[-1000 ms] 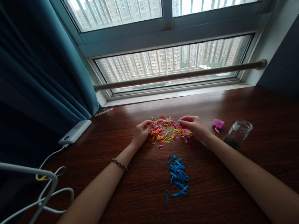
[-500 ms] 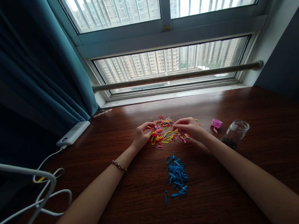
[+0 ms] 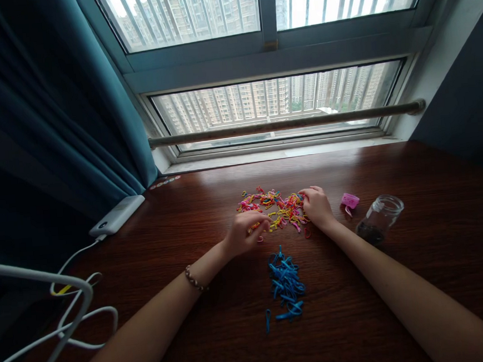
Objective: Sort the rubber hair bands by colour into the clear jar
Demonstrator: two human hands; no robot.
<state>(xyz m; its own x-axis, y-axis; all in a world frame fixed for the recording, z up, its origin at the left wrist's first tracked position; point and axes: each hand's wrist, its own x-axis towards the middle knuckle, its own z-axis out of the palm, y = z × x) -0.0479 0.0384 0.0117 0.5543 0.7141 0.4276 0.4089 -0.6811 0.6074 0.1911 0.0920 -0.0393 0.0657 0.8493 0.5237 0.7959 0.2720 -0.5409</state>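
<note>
A loose heap of small multicoloured rubber bands (image 3: 285,208), mostly red, pink and yellow, lies on the brown wooden table. My left hand (image 3: 248,232) hovers over the heap's near left side, thumb and fingers drawn together; anything between them is too small to make out. At the heap's right edge, my right hand (image 3: 317,205) has its fingertips bent down onto the bands in a pinch. A bit of blue shows by those fingertips, but whether it is gripped is unclear. Closer to me is a separate pile of blue rubber bands (image 3: 286,280), with one blue band (image 3: 268,320) lying apart.
Right of my right hand are a pink clip (image 3: 349,200) and a tilted glass jar (image 3: 388,209) with dark contents. A white power strip (image 3: 117,214) and looped white cable (image 3: 87,313) occupy the left, beside a blue curtain (image 3: 107,130). A window rail (image 3: 283,125) runs behind.
My left hand has come nearer to me and slightly right, off the heap's left side. My right hand has shifted from above the heap's middle to its right edge, uncovering bands.
</note>
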